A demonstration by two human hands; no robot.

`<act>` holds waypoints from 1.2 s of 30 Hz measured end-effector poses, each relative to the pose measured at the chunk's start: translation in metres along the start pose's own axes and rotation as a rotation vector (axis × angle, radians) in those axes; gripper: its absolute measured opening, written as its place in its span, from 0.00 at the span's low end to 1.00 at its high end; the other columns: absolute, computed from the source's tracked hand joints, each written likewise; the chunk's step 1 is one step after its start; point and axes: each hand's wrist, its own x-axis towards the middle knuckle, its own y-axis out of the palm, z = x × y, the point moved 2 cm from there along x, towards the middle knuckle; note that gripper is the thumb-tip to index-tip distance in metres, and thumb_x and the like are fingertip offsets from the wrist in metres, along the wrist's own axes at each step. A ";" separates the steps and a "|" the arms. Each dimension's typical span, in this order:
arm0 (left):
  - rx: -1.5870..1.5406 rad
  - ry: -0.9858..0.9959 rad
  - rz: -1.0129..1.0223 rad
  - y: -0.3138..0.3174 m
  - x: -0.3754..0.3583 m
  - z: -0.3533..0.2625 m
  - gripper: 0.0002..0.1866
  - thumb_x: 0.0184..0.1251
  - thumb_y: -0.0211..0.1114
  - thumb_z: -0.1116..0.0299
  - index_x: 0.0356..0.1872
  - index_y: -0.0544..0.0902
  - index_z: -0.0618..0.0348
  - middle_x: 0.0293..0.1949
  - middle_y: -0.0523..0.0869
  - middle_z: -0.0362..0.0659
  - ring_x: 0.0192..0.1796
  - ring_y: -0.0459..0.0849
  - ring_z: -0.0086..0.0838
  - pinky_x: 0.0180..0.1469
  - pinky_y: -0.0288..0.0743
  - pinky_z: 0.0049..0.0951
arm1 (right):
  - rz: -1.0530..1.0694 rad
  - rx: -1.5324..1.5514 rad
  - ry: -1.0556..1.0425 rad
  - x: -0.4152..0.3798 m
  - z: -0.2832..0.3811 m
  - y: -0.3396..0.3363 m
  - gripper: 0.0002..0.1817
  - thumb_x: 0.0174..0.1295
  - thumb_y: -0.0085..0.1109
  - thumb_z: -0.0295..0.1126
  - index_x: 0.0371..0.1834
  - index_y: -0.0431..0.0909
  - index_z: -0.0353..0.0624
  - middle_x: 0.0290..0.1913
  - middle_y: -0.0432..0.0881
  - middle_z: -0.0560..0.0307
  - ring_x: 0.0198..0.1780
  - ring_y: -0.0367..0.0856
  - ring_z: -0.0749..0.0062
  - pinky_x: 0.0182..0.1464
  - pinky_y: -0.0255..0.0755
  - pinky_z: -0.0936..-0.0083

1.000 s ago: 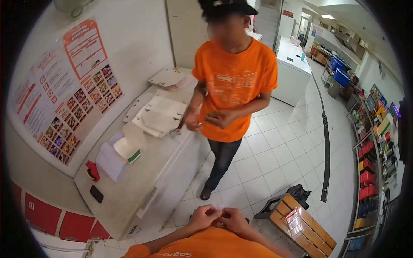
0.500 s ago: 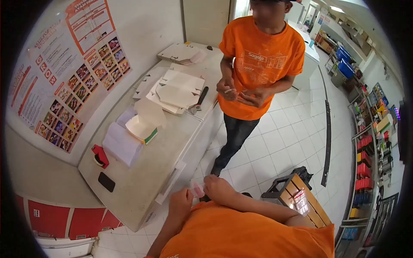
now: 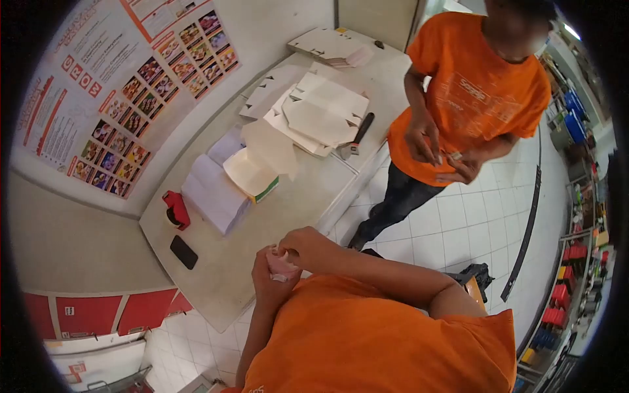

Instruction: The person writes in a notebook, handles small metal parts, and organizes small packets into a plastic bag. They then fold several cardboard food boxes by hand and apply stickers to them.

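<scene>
Close to my chest, my left hand (image 3: 265, 278) is closed around a small, crumpled pink-and-white packet (image 3: 283, 264), thin like plastic or paper; its exact kind does not show. My right hand (image 3: 306, 247) pinches the upper edge of the same packet, its fingertips partly hidden behind the knuckles. Both hands are at the front edge of the counter (image 3: 229, 288). On that counter, an open paper food box (image 3: 252, 175) rests beside white sheets of paper (image 3: 213, 196).
A black phone (image 3: 183, 252) and a red tape dispenser (image 3: 175, 210) lie at the counter's left. Flat cardboard boxes (image 3: 327, 108) are stacked farther back, with a black-handled tool (image 3: 357, 136) beside them. A co-worker in an orange shirt (image 3: 472, 98) stands across, hands together.
My view has swung, so the counter and co-worker appear farther right. My hands have come closer together, the right now over the packet, which looks more crumpled.
</scene>
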 end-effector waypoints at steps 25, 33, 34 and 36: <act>1.076 -0.199 0.445 -0.088 0.102 -0.052 0.41 0.41 0.77 0.62 0.64 0.77 0.60 0.49 0.80 0.49 0.53 0.80 0.46 0.53 0.78 0.45 | 0.627 1.526 0.868 0.078 -0.142 0.069 0.19 0.75 0.59 0.37 0.59 0.77 0.33 0.58 0.83 0.48 0.59 0.84 0.60 0.62 0.81 0.58; 0.764 0.008 0.404 -0.090 0.072 -0.026 0.41 0.41 0.83 0.66 0.62 0.78 0.62 0.52 0.80 0.52 0.57 0.79 0.48 0.61 0.76 0.43 | 0.748 1.584 0.801 0.051 -0.139 0.097 0.18 0.76 0.59 0.39 0.57 0.79 0.34 0.51 0.85 0.51 0.54 0.83 0.62 0.59 0.81 0.63; 0.711 -0.022 0.395 -0.091 0.069 -0.025 0.42 0.41 0.83 0.66 0.64 0.77 0.61 0.54 0.80 0.53 0.58 0.79 0.49 0.62 0.76 0.43 | 0.726 1.556 0.799 0.050 -0.137 0.099 0.18 0.76 0.59 0.39 0.57 0.79 0.34 0.51 0.85 0.51 0.54 0.83 0.61 0.59 0.81 0.62; 0.656 -0.047 0.393 -0.094 0.061 -0.022 0.44 0.42 0.84 0.65 0.66 0.75 0.61 0.55 0.80 0.54 0.59 0.78 0.50 0.63 0.75 0.44 | 0.695 1.531 0.796 0.048 -0.132 0.104 0.18 0.76 0.59 0.39 0.57 0.79 0.34 0.51 0.85 0.51 0.55 0.83 0.61 0.60 0.80 0.61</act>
